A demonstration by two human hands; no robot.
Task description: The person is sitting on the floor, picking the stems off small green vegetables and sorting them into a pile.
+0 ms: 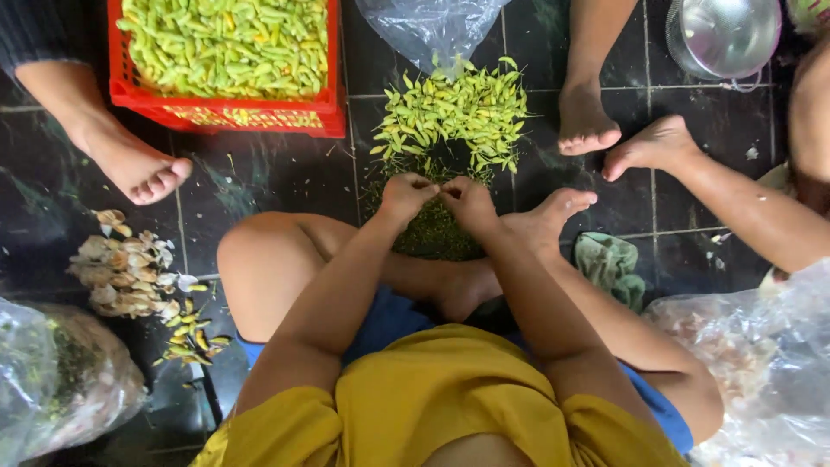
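Both hands meet over the floor, the left hand (405, 192) and right hand (469, 199) pinching one small green chili (437, 188) between them, just above the stem heap (437, 232). The chili looks light, slender and smooth, easily snapped, so it seems best gripped near its stem end.

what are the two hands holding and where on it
The left hand and right hand meet fingertip to fingertip above the stem pile, pinching something too small to make out; the place of the hold cannot be told.

Green chilli pile (458, 112) loose on dark floor; stem heap (437, 233) just below, touching.
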